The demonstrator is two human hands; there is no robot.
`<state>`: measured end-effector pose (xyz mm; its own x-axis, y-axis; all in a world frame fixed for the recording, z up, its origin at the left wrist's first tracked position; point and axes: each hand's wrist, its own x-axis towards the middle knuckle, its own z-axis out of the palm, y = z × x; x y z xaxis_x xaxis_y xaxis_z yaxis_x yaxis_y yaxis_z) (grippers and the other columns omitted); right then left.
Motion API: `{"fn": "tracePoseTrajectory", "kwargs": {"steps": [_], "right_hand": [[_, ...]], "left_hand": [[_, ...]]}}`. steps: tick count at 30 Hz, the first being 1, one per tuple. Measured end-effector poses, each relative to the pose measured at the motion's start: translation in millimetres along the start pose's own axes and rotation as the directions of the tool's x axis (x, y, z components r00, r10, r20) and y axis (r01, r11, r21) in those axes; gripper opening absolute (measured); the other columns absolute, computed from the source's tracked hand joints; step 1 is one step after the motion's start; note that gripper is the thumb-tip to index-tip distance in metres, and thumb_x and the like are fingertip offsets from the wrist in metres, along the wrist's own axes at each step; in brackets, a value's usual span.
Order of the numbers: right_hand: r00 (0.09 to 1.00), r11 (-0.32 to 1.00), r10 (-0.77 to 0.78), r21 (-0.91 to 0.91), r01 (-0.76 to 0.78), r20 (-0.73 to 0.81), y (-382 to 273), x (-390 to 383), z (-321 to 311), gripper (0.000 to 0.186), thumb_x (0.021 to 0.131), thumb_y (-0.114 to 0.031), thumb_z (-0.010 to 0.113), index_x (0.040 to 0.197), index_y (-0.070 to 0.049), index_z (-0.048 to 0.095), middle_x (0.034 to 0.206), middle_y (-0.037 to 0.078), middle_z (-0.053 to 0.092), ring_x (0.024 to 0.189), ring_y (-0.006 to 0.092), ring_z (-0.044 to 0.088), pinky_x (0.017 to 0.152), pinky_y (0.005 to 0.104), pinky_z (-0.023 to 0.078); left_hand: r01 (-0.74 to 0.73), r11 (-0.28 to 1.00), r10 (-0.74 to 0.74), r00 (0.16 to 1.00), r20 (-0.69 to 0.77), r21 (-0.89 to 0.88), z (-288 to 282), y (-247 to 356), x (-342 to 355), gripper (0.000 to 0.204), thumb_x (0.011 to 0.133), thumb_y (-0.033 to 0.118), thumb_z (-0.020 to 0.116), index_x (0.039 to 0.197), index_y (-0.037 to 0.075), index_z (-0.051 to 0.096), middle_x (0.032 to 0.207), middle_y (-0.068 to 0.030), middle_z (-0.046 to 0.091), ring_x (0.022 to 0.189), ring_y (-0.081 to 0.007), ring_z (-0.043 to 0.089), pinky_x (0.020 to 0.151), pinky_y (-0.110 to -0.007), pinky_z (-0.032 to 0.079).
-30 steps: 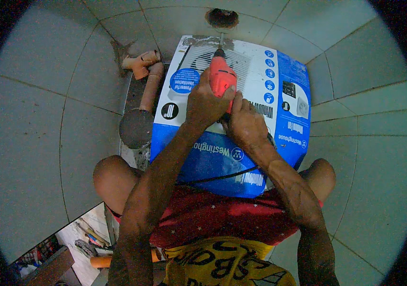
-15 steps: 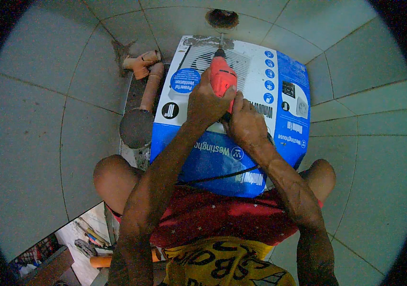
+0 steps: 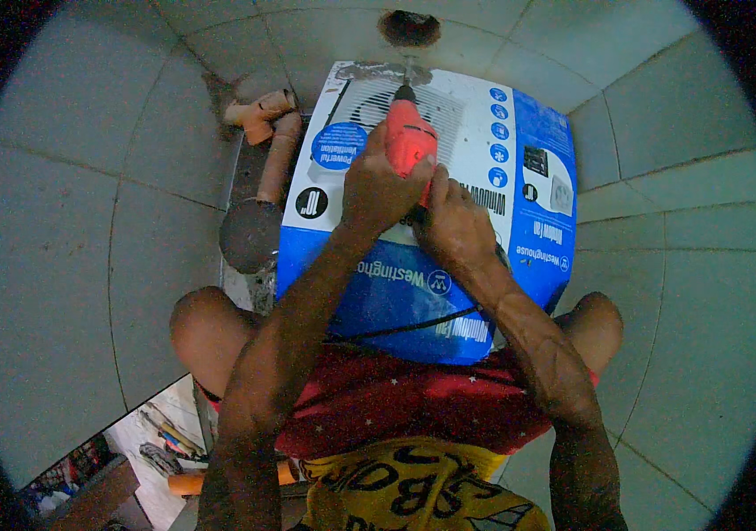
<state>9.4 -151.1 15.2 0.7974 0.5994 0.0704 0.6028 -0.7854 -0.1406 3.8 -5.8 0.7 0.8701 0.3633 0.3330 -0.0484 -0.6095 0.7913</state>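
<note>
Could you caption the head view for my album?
Left hand and right hand hold a red-and-black power drill, pointed toward the grey tiled wall below a rough round hole.

The drill [image 3: 411, 134] has a smooth red plastic shell and a dark, matt chuck [image 3: 405, 94]. The carton [image 3: 533, 133] is printed cardboard – faintly glossy on its blue panels, rough with grey grit [image 3: 374, 71] at the far edge. On the left, the pipes [image 3: 281, 159] are dull, dirt-smeared plastic. The wall tiles [image 3: 42, 265] look smooth; near, the red shorts [image 3: 378, 394] are cloth.
</note>
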Motion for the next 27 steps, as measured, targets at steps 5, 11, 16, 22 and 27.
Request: {"fn": "tracePoseTrajectory", "kwargs": {"steps": [5, 11, 16, 22, 27], "right_hand": [[1.000, 0.999, 0.015, 0.034, -0.015, -0.014, 2.1, -0.8, 1.3, 0.077, 0.079, -0.033, 0.073, 0.131, 0.011, 0.037, 0.099, 0.025, 0.063, 0.084, 0.0384, 0.067, 0.067, 0.0447, 0.057], [1.000, 0.998, 0.011, 0.064, -0.011, -0.010, 3.7, 0.2, 4.5, 0.075, 0.081, -0.032, 0.072, 0.130, 0.012, 0.037, 0.099, 0.026, 0.063, 0.084, 0.0396, 0.066, 0.067, 0.0453, 0.057], [1.000, 0.998, 0.002, 0.063, -0.001, -0.017, 8.0, -1.5, 6.6, 0.073, 0.082, -0.032, 0.071, 0.129, 0.012, 0.037, 0.099, 0.027, 0.063, 0.087, 0.0404, 0.066, 0.069, 0.0457, 0.056], [0.997, 0.987, 0.061, 0.144, -0.068, 0.057, 9.1, -0.2, 3.7, 0.074, 0.083, -0.033, 0.070, 0.132, 0.010, 0.035, 0.102, 0.027, 0.063, 0.091, 0.0416, 0.065, 0.072, 0.0481, 0.055], [0.980, 0.968, 0.126, 0.198, -0.155, 0.151, 6.8, 0.2, -1.9, 0.073, 0.084, -0.034, 0.069, 0.133, 0.007, 0.034, 0.104, 0.027, 0.063, 0.095, 0.0428, 0.064, 0.077, 0.0494, 0.053]], "left_hand": [[0.075, 0.996, -0.073, 0.996, 0.041, -0.049, -1.3, 5.8, 1.8, 0.080, 0.074, 0.036, 0.074, 0.135, -0.006, 0.042, 0.116, -0.0273, 0.061, 0.102, -0.0407, 0.064, 0.088, -0.044, 0.053], [0.074, 0.997, -0.074, 0.996, 0.051, -0.011, -2.5, 5.2, 0.9, 0.076, 0.079, 0.041, 0.073, 0.134, -0.003, 0.044, 0.117, -0.0251, 0.061, 0.101, -0.0396, 0.065, 0.087, -0.043, 0.053], [0.066, 0.998, -0.065, 0.997, 0.052, -0.013, -1.3, 9.1, 1.6, 0.074, 0.079, 0.039, 0.073, 0.133, -0.003, 0.044, 0.116, -0.0249, 0.061, 0.102, -0.0401, 0.064, 0.087, -0.043, 0.053], [0.092, 0.996, -0.092, 0.994, 0.061, 0.007, -0.5, 13.1, 2.6, 0.080, 0.077, 0.043, 0.074, 0.135, -0.001, 0.042, 0.117, -0.0249, 0.061, 0.102, -0.0404, 0.064, 0.087, -0.044, 0.052], [0.128, 0.991, -0.131, 0.986, 0.101, 0.034, -1.5, 16.0, 1.7, 0.087, 0.076, 0.047, 0.075, 0.138, -0.001, 0.037, 0.117, -0.0253, 0.061, 0.100, -0.0408, 0.064, 0.086, -0.045, 0.052]]}}
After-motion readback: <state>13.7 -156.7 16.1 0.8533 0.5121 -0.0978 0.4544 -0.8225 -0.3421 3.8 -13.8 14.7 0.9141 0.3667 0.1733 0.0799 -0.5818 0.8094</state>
